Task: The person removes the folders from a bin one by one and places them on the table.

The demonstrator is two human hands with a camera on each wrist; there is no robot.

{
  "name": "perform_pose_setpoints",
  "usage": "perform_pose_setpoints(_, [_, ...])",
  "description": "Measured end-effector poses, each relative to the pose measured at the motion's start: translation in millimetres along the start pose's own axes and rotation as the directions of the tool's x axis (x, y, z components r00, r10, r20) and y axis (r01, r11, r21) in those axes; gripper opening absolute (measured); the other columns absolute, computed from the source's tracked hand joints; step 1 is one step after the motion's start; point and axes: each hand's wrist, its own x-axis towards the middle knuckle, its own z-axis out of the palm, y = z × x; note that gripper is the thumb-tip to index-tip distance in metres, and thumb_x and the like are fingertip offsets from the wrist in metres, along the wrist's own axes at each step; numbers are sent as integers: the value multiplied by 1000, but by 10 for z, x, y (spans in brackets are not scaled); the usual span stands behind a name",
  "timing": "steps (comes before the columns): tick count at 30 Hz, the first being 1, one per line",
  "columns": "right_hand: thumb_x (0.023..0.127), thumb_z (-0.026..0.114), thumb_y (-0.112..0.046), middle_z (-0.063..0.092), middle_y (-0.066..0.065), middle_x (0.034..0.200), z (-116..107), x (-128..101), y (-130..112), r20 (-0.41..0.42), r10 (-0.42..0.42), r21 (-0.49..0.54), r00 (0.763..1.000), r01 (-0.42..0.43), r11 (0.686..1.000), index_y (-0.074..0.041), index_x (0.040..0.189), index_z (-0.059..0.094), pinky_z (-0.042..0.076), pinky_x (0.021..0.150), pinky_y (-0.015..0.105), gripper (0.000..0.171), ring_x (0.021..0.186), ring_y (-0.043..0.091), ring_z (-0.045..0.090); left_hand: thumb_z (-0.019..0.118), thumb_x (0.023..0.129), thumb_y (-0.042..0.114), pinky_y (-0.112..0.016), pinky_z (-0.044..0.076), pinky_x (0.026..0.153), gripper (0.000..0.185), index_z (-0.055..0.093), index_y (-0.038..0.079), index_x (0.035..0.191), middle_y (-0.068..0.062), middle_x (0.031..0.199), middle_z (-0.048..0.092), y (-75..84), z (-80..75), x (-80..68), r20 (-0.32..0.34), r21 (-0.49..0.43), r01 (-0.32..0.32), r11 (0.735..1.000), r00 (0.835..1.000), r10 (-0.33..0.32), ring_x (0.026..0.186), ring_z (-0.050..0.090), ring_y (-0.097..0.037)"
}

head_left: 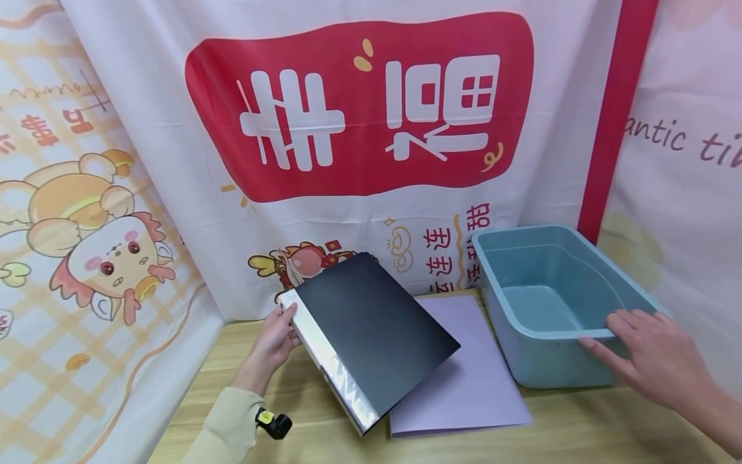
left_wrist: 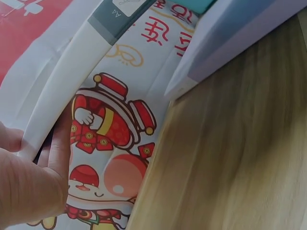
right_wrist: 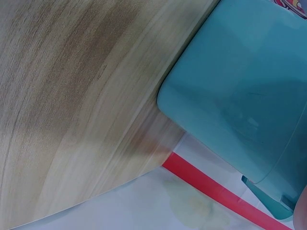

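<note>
So from my end, the left hand (head_left: 272,345) has its grip pinched on the spine edge of a black folder (head_left: 371,328), fingers curled round the upper corner by the silvery spine strip, and it's holding the folder tilted up off the counter (head_left: 580,425) with the far corner highest. In the left wrist view I mostly see the thumb and fingers (left_wrist: 29,177) against the white spine, which has a small "A4" label on it. The folder's low right corner hangs over a lilac folder (head_left: 464,380) that lies flat on the counter, just beside the tub. Over on the other side, the right hand (head_left: 655,361) has its grip spread, fingers straight and laid over the near rim of a teal plastic tub (head_left: 533,258), fingertips touching the edge near the right front corner. The tub sits on the counter at the right, up close to the backdrop, and nothing shows inside it. The right wrist view just gives me the tub's outer wall (right_wrist: 240,96) and wood grain, hand not really visible there. Behind everything hangs a cartoon-print cloth backdrop (head_left: 359,109) with a big red panel and white characters, plus a red stripe on the right.
</note>
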Motion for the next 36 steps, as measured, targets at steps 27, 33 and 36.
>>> perform_pose_setpoints(27, [78,82,-49,37,-9,67,3,-1,14,-19,-8,18,1000,8,1000,-21,75,43,31,57,32,48,61,12,37,37,113,27,-39,58,82,53,24,-4,154,-6,111,61,-256,-591,-175,4,120,43,992,999,-44,90,69,-22])
perform_pose_setpoints(33, [78,82,-49,37,-9,67,5,-1,15,-18,-9,15,1000,9,1000,-21,75,42,30,56,32,48,61,12,37,38,113,27,-37,59,79,49,27,-4,149,-4,105,64,-338,-746,-157,4,149,62,987,998,-63,87,71,-21])
perform_pose_setpoints(36, [78,82,-49,36,-9,66,9,-4,18,-20,-8,14,1000,9,1000,-21,75,42,30,57,31,49,61,12,37,39,112,27,-36,60,79,47,28,-5,145,-3,103,66,-374,-826,-147,30,180,77,981,996,-84,87,71,-19])
